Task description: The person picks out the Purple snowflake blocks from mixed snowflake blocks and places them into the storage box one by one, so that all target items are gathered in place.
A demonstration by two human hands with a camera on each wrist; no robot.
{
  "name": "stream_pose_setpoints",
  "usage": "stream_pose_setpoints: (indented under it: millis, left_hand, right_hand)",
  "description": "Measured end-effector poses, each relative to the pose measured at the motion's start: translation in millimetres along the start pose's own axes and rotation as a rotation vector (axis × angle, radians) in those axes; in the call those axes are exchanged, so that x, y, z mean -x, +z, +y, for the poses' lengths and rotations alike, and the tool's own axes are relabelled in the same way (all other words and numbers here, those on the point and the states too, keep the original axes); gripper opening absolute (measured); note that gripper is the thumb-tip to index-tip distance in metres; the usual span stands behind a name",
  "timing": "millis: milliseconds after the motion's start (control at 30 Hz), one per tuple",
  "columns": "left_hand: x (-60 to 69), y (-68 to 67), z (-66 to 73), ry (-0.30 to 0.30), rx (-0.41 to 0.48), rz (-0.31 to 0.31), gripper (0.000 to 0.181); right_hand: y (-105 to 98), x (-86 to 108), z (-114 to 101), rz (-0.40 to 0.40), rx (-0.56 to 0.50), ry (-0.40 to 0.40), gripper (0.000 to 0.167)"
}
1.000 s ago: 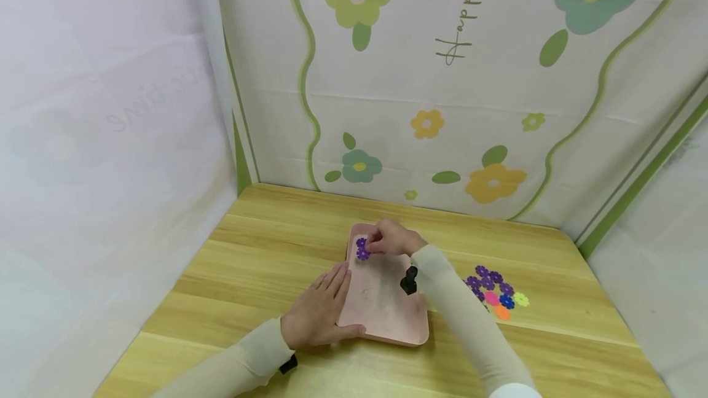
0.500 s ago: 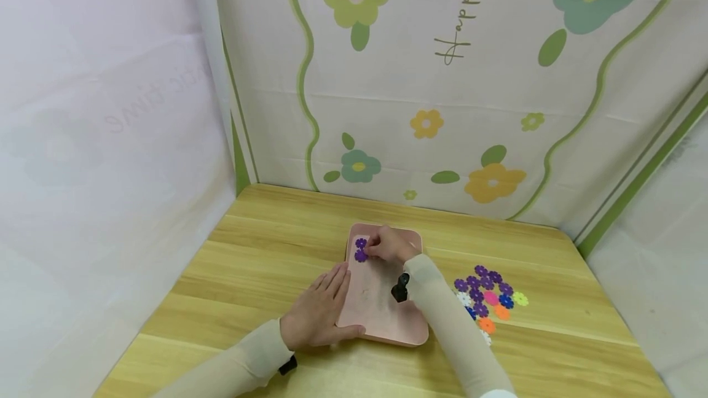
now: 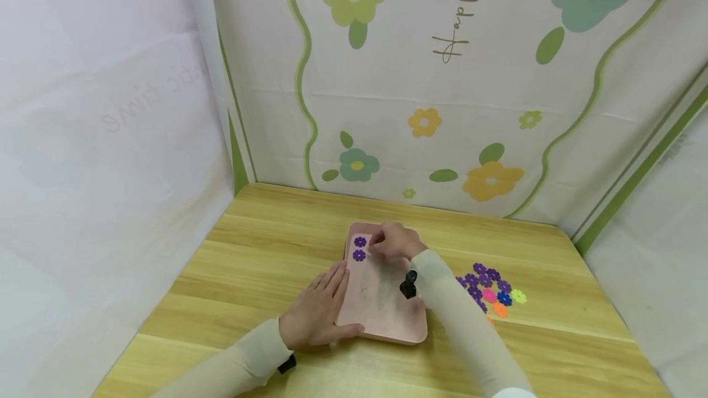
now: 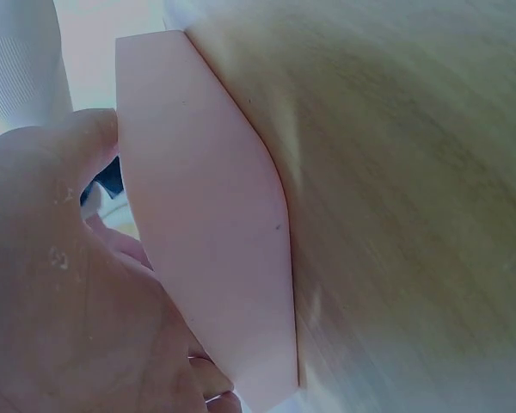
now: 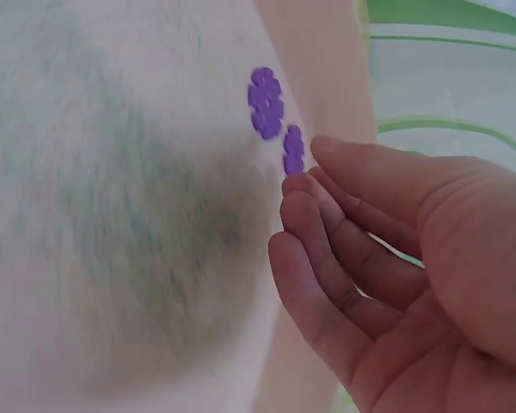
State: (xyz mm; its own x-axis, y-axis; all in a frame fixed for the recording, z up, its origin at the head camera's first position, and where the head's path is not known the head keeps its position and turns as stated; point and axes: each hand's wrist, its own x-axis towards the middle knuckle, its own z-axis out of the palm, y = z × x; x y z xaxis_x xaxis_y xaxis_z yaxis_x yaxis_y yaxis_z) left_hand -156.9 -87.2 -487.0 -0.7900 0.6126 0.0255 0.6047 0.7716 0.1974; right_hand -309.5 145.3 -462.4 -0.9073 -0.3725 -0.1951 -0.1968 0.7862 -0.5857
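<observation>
Two purple snowflake discs, a far one (image 3: 360,242) and a near one (image 3: 359,255), lie one below the other in the far left corner of a pink tray (image 3: 381,306). My right hand (image 3: 395,242) hovers just right of them, fingers loosely bent. In the right wrist view the thumb is apart from the fingers (image 5: 305,219), with nothing visible between them. My left hand (image 3: 316,311) rests along the tray's left edge with straight fingers, its thumb at the near rim. The left wrist view shows it against the tray's outer wall (image 4: 215,206).
Right of the tray, a loose pile of snowflake discs (image 3: 485,281) lies on the wooden table (image 3: 265,250). Most are purple, with pink, blue, orange and yellow-green ones; my right sleeve (image 3: 459,309) covers part of it. Printed curtains (image 3: 398,78) stand behind and at the sides.
My right fingers have let go of the near purple disc and moved slightly right and up. Both discs now show whole. The left hand stays at the tray.
</observation>
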Motion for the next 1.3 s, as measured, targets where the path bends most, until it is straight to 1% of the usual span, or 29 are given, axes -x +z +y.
stream_pose_setpoints:
  millis: [133, 267, 433, 533, 633, 733, 867, 967, 1167, 1300]
  left_hand:
    - [0.5, -2.0, -0.8, -0.008, -0.012, -0.012, 0.107]
    - [0.7, -3.6, -1.1, -0.014, -0.026, -0.02, 0.107]
    - [1.1, -1.2, -1.8, 0.001, -0.011, 0.002, 0.108]
    - [1.2, 1.2, -2.8, 0.012, -0.005, 0.015, 0.108]
    - [0.8, 2.6, -3.6, 0.013, -0.014, 0.017, 0.107]
    - [0.6, 4.6, -4.6, 0.008, -0.036, 0.019, 0.107]
    - [1.0, 2.6, -3.8, 0.002, -0.031, 0.006, 0.107]
    - [1.2, -0.9, -2.4, 0.0, -0.025, -0.01, 0.107]
    - [-0.4, -5.3, -0.7, -0.009, -0.038, -0.029, 0.108]
    - [-1.9, 3.6, -3.8, -0.006, -0.046, -0.014, 0.109]
  right_hand:
    - [-17.6, 11.4, 1.3, -0.021, 0.069, -0.08, 0.019]
    - [-37.7, 28.1, 3.7, -0.036, 0.108, -0.172, 0.022]
    - [-59.9, 53.0, 8.4, -0.047, 0.167, -0.231, 0.02]
    - [-70.7, 68.6, 14.8, -0.052, 0.202, -0.25, 0.02]
    - [-80.0, 83.8, 24.6, -0.05, 0.242, -0.264, 0.02]
    - [-88.1, 98.3, 37.2, -0.056, 0.268, -0.251, 0.022]
    - [-97.0, 113.2, 57.3, -0.073, 0.289, -0.213, 0.026]
    - [-101.0, 121.3, 73.1, -0.08, 0.309, -0.202, 0.027]
    - [-97.8, 131.7, 106.3, -0.077, 0.324, -0.201, 0.028]
    - [-88.6, 135.1, 124.9, -0.081, 0.315, -0.193, 0.03]
